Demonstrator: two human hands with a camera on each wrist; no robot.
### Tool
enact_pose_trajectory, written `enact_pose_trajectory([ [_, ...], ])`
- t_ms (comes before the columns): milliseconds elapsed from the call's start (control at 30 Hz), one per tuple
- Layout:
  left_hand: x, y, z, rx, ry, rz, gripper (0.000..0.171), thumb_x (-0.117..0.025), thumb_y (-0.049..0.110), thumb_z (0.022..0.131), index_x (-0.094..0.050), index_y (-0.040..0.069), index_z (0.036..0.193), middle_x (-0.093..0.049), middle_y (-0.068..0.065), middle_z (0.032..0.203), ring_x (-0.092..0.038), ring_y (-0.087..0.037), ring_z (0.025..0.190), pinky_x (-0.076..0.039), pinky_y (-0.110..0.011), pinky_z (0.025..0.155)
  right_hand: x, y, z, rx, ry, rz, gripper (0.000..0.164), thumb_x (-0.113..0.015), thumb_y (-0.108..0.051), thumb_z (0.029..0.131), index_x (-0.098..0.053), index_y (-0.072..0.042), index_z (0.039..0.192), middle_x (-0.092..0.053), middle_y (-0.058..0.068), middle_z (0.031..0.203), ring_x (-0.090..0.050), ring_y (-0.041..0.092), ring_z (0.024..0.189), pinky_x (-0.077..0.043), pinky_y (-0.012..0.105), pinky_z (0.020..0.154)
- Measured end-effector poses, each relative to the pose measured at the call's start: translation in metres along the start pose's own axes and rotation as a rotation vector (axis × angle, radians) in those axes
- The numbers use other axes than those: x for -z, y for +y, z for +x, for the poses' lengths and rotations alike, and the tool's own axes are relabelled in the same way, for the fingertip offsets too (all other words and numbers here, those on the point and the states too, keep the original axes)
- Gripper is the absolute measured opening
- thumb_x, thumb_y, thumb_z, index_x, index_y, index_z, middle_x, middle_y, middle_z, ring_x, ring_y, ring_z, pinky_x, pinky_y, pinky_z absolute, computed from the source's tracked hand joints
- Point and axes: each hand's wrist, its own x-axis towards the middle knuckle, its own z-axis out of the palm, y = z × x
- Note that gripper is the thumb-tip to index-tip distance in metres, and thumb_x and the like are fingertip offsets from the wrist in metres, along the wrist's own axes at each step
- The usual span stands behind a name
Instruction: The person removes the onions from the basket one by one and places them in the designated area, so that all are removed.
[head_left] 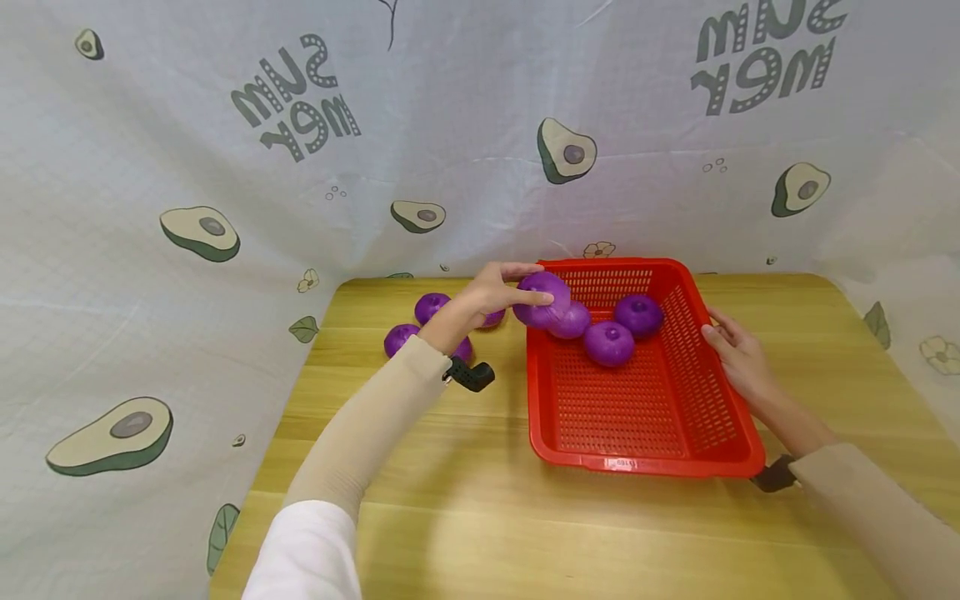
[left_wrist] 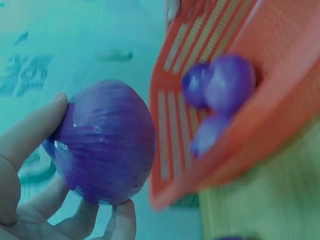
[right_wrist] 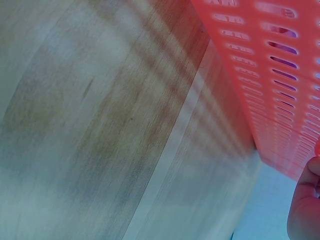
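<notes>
My left hand (head_left: 487, 296) holds a purple onion (head_left: 546, 302) between thumb and fingers, over the left rim of a red plastic basket (head_left: 622, 425). In the left wrist view, the held onion (left_wrist: 102, 142) looks glossy, and the fingers curve round its lower side. Three more purple onions lie inside the basket: one (head_left: 609, 343) in the middle, a darker one (head_left: 639, 316) to its right, and one (head_left: 572, 320) partly hidden behind the held onion. On the basket's right side, my right hand (head_left: 742, 358) grips the rim; the right wrist view shows only part of this hand (right_wrist: 306, 205).
Several purple onions, including one (head_left: 431, 307) at the back and one (head_left: 400, 339) nearer, lie on the wooden table (head_left: 450, 492) left of the basket, partly hidden by my left arm. A white cloth (head_left: 465, 125) printed with avocados hangs behind the table.
</notes>
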Motion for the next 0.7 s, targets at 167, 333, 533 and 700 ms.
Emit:
enact_pose_trajectory([
  [167,0.033,-0.006,0.0,0.042,0.076,-0.025,0.062,-0.083,0.023,0.084,-0.059,0.014,0.14,-0.055,-0.007,0.142,-0.049,-0.023,0.128,-0.034,-0.043,0.113,0.001,-0.001,0.0,-0.008,-0.009,-0.005,0.063,-0.049,-0.019,0.106,-0.018,0.003,0.157,-0.059,-0.007,0.094,-0.064,0.001,0.08,-0.055,0.016,0.065],
  [333,0.062,-0.013,-0.003,0.057,0.137,-0.076,0.062,-0.08,0.02,0.086,-0.056,0.011,0.143,-0.049,-0.008,0.148,-0.049,-0.024,0.125,-0.044,-0.039,0.103,0.001,0.001,0.0,-0.005,-0.005,0.017,0.062,-0.049,-0.017,0.106,-0.019,0.001,0.157,-0.059,-0.008,0.094,-0.064,0.002,0.079,-0.055,0.016,0.064],
  [533,0.089,-0.029,-0.004,0.076,0.223,-0.126,0.06,-0.079,0.019,0.088,-0.056,0.011,0.143,-0.049,-0.01,0.146,-0.049,-0.025,0.128,-0.045,-0.035,0.103,0.001,0.0,0.0,-0.002,0.005,0.023,0.062,-0.05,-0.016,0.106,-0.02,0.002,0.157,-0.058,-0.008,0.091,-0.064,0.002,0.078,-0.055,0.016,0.064],
  [700,0.108,-0.047,-0.005,0.074,0.282,-0.181,0.062,-0.077,0.015,0.089,-0.052,0.007,0.145,-0.049,-0.014,0.146,-0.051,-0.027,0.127,-0.044,-0.037,0.105,-0.001,0.0,0.0,-0.007,-0.001,0.028,0.063,-0.051,-0.017,0.105,-0.019,0.002,0.157,-0.059,-0.007,0.092,-0.064,0.002,0.078,-0.055,0.017,0.064],
])
